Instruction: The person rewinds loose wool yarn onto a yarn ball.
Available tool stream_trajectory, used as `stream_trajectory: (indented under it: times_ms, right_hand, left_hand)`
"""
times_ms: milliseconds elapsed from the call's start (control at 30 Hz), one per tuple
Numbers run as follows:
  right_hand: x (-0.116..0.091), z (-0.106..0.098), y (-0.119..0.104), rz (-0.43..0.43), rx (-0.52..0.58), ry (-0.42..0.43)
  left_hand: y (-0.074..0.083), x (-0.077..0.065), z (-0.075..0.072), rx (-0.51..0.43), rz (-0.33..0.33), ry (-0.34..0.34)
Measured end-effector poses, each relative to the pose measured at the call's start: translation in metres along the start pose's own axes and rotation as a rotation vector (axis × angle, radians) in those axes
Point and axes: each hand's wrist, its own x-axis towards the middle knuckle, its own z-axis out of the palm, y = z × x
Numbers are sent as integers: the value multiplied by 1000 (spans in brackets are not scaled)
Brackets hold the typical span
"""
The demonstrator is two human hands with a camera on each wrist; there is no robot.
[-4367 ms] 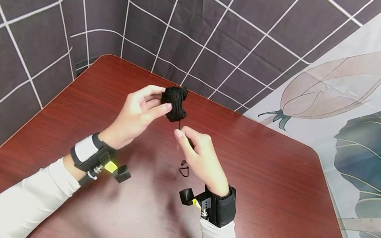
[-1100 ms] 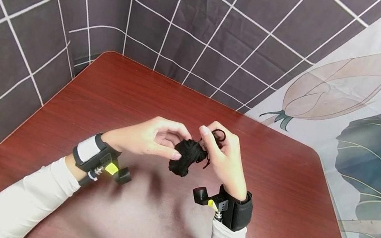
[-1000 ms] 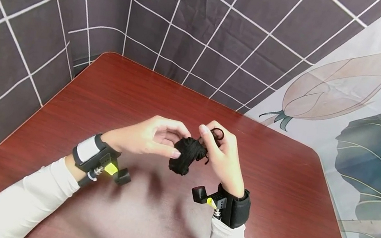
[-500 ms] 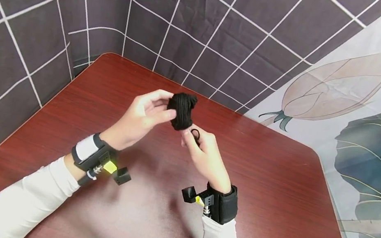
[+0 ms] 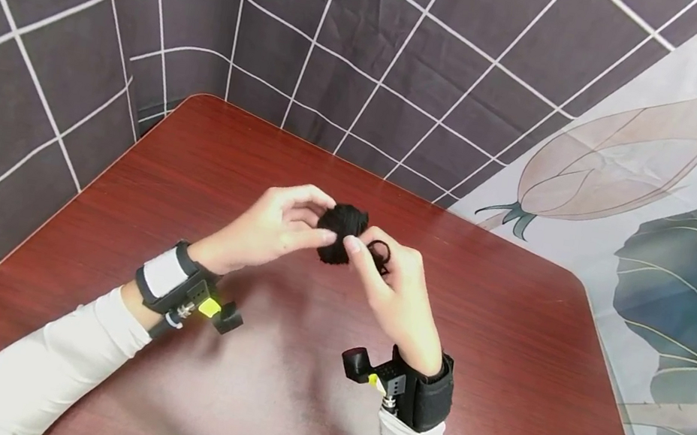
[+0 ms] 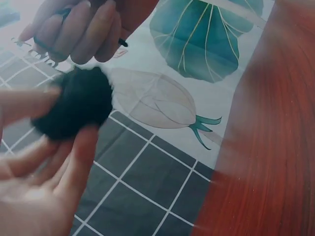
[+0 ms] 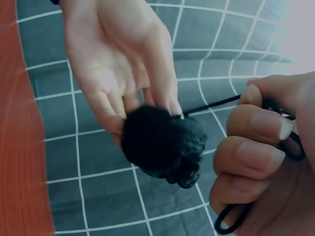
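Note:
A small bundle of black yarn [image 5: 342, 223] is held above the table between the thumb and fingers of my left hand [image 5: 271, 228]. My right hand [image 5: 395, 286] grips the loose strand, and a loop of yarn [image 5: 379, 251] sticks out from its curled fingers. In the right wrist view a taut strand [image 7: 211, 105] runs from the bundle [image 7: 157, 142] to the right thumb and forefinger. The left wrist view shows the bundle [image 6: 78, 105] blurred, with the right hand's curled fingers [image 6: 81, 34] just beyond it.
Below both hands lies a red-brown wooden table [image 5: 503, 364] with rounded corners. A dark grey cloth with white grid lines [image 5: 375, 47] hangs behind and to the left. On the right hangs a white cloth printed with leaves [image 5: 686, 286]. Each wrist wears a strapped camera.
Over these seconds the bundle and both hands went nearer, then away, and now partly back again. The bundle has turned, and the strand dangling below my right hand earliest is now gathered in its fingers.

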Motion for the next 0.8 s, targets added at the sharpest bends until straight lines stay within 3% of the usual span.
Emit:
stream_trajectory:
  times_ms: [200, 267, 333, 433, 600, 800]
  right_hand:
    - [0, -6, 4, 1, 25, 76]
    - [1, -6, 7, 8, 34, 74]
    - [1, -6, 10, 26, 51, 68]
    - [2, -4, 16, 70, 74, 62]
    - [3, 4, 27, 117, 142, 36]
    - [4, 14, 27, 95, 91, -85]
  left_hand:
    - [2, -5, 3, -33, 36, -352]
    - [4, -6, 3, -42, 50, -410]
    - [5, -7, 2, -83, 61, -425]
    - [7, -7, 0, -192, 86, -383]
    - [9, -6, -2, -343, 117, -193]
    - [12, -3, -4, -318, 100, 95]
